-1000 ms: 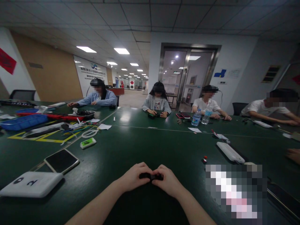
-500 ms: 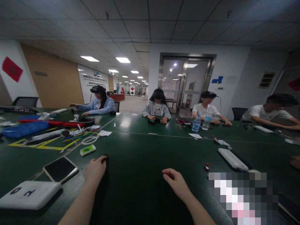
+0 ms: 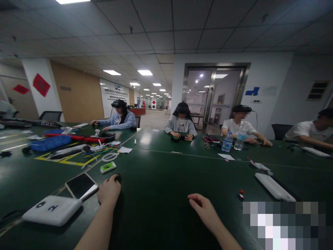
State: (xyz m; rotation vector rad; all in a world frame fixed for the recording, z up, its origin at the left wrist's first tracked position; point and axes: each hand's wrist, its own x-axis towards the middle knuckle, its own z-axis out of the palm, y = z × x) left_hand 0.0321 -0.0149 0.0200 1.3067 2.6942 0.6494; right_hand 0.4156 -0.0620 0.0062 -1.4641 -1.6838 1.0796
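On the near side of the bench (image 3: 158, 166), a broad green stretch separates the left hand (image 3: 109, 190) from the right hand (image 3: 202, 207), which is released, fingers loosely curled. A white case (image 3: 65, 210) bears "2"; the wall sign (image 3: 116, 94) is too blurred to read. Left fingertips touch a small black object (image 3: 118, 177), partly hidden; I cannot tell whether they grasp it.

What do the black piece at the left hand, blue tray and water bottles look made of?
Black piece at the left hand: perhaps plastic or rubber; dark, but too small and partly covered to settle.
Blue tray: probably moulded plastic, semi-matte; even colour, no strong glare.
Water bottles: likely thin clear plastic, glossy; see-through sides with pale glints.
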